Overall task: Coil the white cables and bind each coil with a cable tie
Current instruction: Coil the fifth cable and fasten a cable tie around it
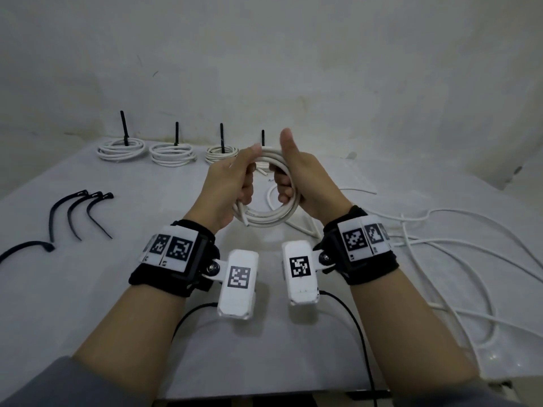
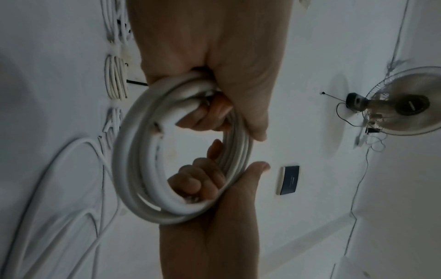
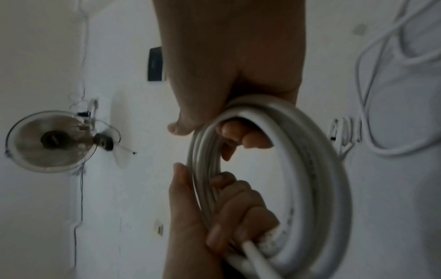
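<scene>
Bound coils (image 1: 121, 148) line the back of the bench (image 1: 117, 289). Spare ties (image 1: 79, 212) lie left, loose cables (image 1: 458, 254) right. Both hands (image 1: 226, 186) hold a coil (image 1: 267, 218) between them.

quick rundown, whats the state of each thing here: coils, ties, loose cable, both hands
White cable coil in the hands: held up off the table, no tie on it.
Bound white coils at the back: flat on the table, black tie tails sticking up.
Loose black cable ties: unused, on the table.
Loose white cables: uncoiled.
Left hand: grips the coil.
Right hand: grips the coil, thumb up.

Fourth coil (image 1: 266, 167) (mostly hidden); hands (image 1: 232, 183)
</scene>
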`<action>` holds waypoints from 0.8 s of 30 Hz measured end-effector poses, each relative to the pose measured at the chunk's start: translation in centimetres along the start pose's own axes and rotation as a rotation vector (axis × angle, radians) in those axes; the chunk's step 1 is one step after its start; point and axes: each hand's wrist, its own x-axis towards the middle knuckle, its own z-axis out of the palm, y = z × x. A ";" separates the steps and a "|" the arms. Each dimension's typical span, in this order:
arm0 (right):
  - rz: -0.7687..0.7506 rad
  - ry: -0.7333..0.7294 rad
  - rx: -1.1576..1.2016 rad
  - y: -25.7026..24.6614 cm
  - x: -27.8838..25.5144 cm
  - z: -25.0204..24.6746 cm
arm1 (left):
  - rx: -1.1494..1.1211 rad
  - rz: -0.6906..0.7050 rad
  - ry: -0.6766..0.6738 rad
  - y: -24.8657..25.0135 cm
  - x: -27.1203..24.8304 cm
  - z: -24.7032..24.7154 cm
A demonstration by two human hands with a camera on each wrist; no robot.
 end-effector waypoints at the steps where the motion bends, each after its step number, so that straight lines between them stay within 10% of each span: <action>1: 0.035 -0.034 0.026 0.0 0.0 0.0 | -0.008 -0.015 0.003 0.1 0.1 -0.1; 18: 0.265 -0.360 0.585 1.6 0.0 1.0 | 0.147 -0.013 0.011 0.9 -0.6 -0.8; 24: 0.274 -0.227 0.577 2.4 -0.7 3.5 | 0.457 -0.061 -0.041 2.4 -2.7 -3.1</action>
